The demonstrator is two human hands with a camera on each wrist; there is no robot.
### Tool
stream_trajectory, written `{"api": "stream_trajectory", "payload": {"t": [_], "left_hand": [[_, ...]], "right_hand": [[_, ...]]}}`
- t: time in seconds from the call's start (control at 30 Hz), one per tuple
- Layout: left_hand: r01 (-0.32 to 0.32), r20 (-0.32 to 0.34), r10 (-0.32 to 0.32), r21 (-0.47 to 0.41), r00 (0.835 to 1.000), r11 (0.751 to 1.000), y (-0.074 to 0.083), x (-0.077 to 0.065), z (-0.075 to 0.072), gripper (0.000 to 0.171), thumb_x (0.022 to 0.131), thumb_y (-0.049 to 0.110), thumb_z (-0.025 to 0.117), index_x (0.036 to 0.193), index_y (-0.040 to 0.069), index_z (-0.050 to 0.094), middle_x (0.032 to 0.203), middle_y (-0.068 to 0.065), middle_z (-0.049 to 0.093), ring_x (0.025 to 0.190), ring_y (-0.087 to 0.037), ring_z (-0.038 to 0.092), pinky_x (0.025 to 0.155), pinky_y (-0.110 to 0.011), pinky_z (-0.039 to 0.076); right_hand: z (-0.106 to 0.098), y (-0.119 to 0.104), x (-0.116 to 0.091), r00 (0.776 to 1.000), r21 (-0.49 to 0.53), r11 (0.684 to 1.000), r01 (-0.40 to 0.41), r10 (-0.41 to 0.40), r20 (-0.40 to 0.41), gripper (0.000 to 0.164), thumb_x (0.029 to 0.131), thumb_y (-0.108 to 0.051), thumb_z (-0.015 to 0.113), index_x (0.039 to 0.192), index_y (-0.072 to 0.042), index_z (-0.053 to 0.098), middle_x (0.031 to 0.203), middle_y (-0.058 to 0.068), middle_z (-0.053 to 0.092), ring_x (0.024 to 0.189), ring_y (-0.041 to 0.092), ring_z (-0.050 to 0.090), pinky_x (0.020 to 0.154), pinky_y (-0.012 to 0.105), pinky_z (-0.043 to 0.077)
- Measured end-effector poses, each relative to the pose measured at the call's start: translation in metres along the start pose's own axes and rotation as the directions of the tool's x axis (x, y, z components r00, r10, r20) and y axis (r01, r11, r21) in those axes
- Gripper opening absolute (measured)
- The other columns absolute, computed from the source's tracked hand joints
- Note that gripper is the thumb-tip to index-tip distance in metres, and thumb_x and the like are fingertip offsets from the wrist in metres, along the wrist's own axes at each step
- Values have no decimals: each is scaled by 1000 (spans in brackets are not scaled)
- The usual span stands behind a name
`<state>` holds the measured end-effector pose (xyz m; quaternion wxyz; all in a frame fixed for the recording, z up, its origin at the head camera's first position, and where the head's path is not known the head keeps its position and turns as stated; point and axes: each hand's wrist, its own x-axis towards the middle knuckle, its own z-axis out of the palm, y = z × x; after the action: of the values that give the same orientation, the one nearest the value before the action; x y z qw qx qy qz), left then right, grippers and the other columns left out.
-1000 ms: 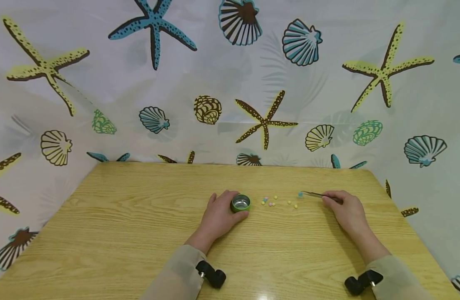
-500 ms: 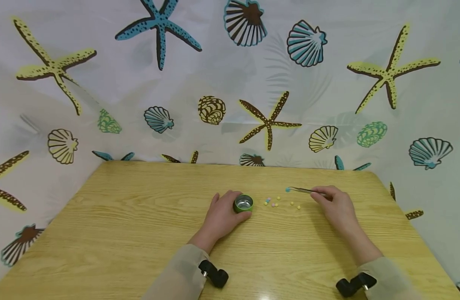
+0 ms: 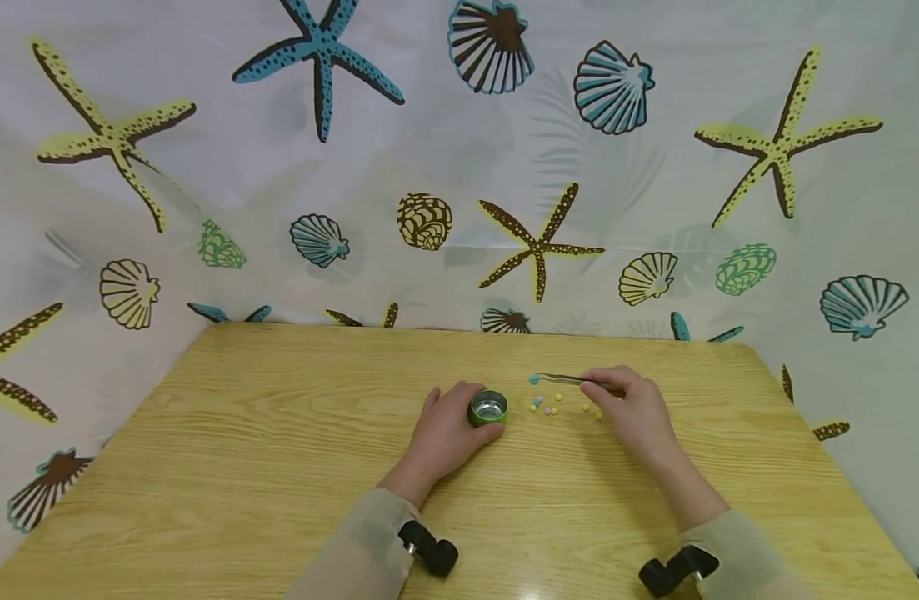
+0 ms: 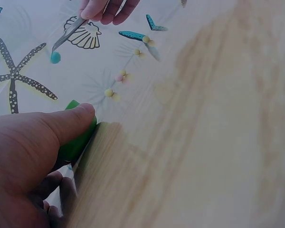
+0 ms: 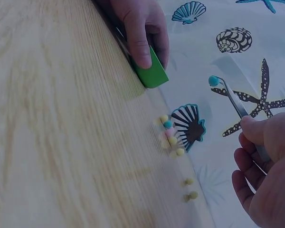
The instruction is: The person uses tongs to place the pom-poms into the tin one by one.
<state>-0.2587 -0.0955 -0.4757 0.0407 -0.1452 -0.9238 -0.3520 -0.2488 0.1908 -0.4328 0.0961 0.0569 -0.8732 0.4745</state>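
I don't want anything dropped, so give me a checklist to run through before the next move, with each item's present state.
1. Right hand holds the bent-tip tweezers: ok.
2. Blue ball at the tweezers' tips: ok.
3. Pinch firm enough not to slip: cannot tell.
4. Left hand grips the green tin: ok.
5. Tin's mouth up and uncovered: ok.
6. Blue ball above the tin's mouth: not ok; in the head view it is off to the right.
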Motion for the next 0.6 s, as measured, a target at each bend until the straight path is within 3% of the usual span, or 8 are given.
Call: {"api": "stream_trajectory", "payload": {"t": [0.3,0.6], "left_hand": [[-7,1,7,2,1000,1000,-1,0,0,63,99,32,88,149,3,64,151,-18,65,155,-40,47,135,-61,15],[-15,0,15,9,1000,1000,-1,0,-1,60,99,33,87,147,5,65,149,-16,67,152,-38,51,134,-62,16]], "right_hand": [[22,-10,0,999,-6,999,43,-43,15,17,108,-14,75,120,-7,83,118,9,76,112,31,70,99,47,58],[39,-14,-1,998,13,999,50,-50,28,15,106,-14,77,118,-8,85,113,6,76,112,30,71,103,51,57]]}}
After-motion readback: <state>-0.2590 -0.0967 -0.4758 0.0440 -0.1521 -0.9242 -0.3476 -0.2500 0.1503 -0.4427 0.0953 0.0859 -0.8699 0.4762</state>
